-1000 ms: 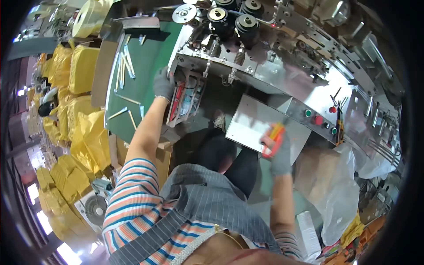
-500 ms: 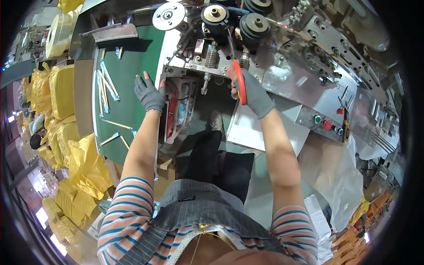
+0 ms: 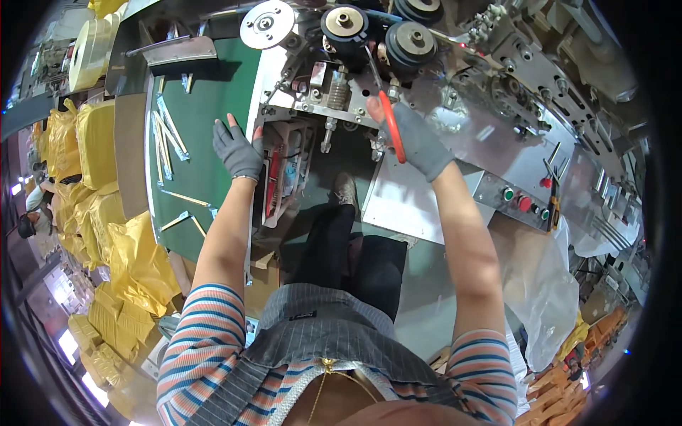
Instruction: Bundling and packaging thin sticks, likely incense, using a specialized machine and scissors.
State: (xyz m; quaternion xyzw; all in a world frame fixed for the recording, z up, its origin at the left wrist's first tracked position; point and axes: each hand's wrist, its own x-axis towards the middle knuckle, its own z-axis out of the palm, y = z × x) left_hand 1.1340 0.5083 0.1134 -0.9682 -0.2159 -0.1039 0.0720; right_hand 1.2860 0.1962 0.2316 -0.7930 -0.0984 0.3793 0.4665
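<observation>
A pair of red-handled scissors (image 3: 391, 126) is gripped in my right hand (image 3: 420, 139), which wears a grey glove with bare fingertips. Its metal blades point up and away, reaching beside the black rollers (image 3: 344, 27) of the machine. My left hand (image 3: 238, 152), gloved the same way, lies with fingers spread at the right edge of the green conveyor belt (image 3: 213, 206). Several thin sticks in blue-and-white wrappers (image 3: 170, 128) lie loose on the belt, left of that hand, and some look partly bare.
A metal guard (image 3: 177, 53) crosses the belt's far end. Push buttons (image 3: 524, 203) sit on a panel at right, near pliers-like tools (image 3: 554, 192). Below the machine stands a white basket (image 3: 284, 170). Yellow bags (image 3: 135, 263) are piled at left, and a person (image 3: 32, 213) is beyond them.
My right hand has shifted slightly right and turned, and the scissors' handle has tilted with it. My left hand stays spread at the belt's edge.
</observation>
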